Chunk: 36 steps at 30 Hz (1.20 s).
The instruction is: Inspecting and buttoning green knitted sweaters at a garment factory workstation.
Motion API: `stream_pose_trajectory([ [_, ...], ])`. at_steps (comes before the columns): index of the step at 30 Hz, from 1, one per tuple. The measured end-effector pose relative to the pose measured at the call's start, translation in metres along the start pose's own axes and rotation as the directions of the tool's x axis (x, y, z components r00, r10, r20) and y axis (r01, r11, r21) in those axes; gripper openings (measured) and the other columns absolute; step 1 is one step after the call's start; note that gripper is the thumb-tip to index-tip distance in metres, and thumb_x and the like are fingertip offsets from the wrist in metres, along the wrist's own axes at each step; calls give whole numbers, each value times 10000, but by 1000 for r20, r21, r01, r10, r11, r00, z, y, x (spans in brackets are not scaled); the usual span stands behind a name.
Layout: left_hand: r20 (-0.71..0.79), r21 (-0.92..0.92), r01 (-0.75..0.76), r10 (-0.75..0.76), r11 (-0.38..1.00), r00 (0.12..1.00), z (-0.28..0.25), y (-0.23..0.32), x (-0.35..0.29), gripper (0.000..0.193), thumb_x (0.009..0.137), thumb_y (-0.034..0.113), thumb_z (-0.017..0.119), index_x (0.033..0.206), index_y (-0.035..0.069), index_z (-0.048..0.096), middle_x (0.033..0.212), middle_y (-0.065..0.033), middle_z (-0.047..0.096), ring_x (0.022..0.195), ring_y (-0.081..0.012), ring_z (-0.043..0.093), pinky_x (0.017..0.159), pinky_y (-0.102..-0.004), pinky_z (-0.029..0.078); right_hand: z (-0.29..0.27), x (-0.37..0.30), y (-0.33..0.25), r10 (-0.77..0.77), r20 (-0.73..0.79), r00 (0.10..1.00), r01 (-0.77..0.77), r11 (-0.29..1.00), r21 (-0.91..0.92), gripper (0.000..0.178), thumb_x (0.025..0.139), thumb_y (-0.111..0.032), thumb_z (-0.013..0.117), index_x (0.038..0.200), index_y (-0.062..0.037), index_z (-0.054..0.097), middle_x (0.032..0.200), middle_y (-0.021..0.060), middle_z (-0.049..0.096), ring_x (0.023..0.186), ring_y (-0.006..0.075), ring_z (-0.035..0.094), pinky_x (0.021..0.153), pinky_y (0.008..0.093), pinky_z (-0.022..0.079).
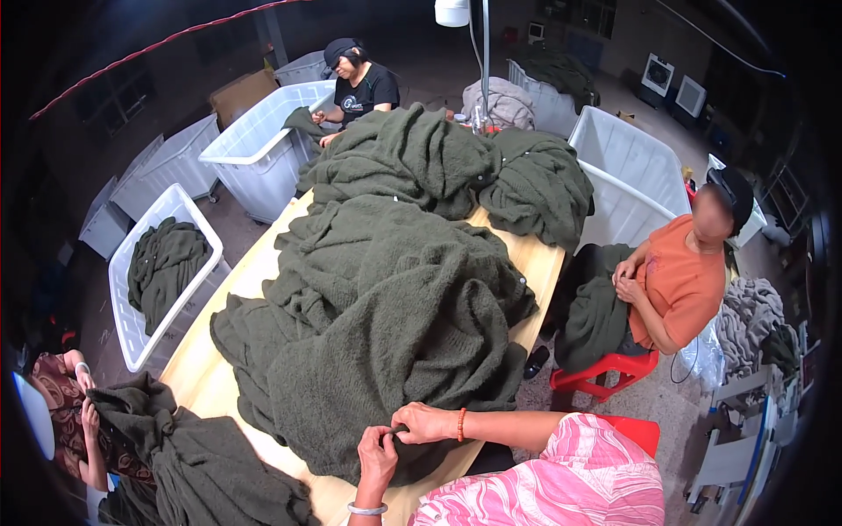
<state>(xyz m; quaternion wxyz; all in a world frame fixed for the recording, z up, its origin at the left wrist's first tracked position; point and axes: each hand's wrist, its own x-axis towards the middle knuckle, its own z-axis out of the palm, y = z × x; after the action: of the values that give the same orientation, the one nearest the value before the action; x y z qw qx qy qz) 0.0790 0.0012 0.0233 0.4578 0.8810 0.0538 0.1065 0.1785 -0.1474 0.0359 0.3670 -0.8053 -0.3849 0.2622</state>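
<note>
Dark green fleecy cloth (pixel 368 307) lies heaped on the wooden table (pixel 197 364) ahead of the fingers, reaching farther to their left than their right, its long axis lost in folds. Next, the left hand (pixel 377 454) has its fingertips together on a small fold; just right, the right hand (pixel 425 423) pinches there too, nearer the heap's bulk.

The person wears a swirled pink-and-white top (pixel 561 486). Behind the grip sit an orange beaded bracelet (pixel 460 425) and silvery bangle (pixel 367 508).
</note>
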Motion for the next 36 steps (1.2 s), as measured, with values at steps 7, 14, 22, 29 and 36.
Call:
stream_pose_trajectory([
  [7,31,-182,209,-207,961,978,5,-19,-6,75,814,9,584,857,-28,634,786,-149,655,718,-242,641,697,-330,503,4,-4,3,41,31,999,-43,998,43,304,766,-131,603,1010,46,646,994,248,655,990,373,621,892,419,483],
  [14,69,-214,268,-259,939,964,4,-16,-5,81,821,27,595,851,-29,647,744,-120,665,674,-179,620,669,-305,492,17,-10,5,10,-28,1000,-9,1000,29,242,803,-62,577,1015,37,635,1001,219,618,995,375,595,894,420,465],
  [22,59,-158,221,-214,962,975,5,-17,2,92,816,35,593,851,-26,653,747,-130,671,664,-194,632,641,-321,492,10,-9,7,156,-47,987,-141,961,239,207,803,-51,576,964,49,660,893,212,657,867,308,656,776,391,506],
  [29,193,-191,251,-214,949,958,-5,-17,4,103,811,46,602,855,-28,660,716,-108,657,622,-151,595,615,-290,483,16,-13,9,110,-39,993,-100,977,191,184,800,-55,573,934,41,655,864,207,652,843,325,649,751,391,503],
  [36,302,-247,330,-252,911,920,-11,-16,-11,105,844,45,587,873,-38,644,733,-52,646,662,-92,564,625,-259,475,17,-20,16,-231,-12,973,231,967,110,138,813,-71,574,899,25,624,843,189,607,811,366,607,741,415,484],
])
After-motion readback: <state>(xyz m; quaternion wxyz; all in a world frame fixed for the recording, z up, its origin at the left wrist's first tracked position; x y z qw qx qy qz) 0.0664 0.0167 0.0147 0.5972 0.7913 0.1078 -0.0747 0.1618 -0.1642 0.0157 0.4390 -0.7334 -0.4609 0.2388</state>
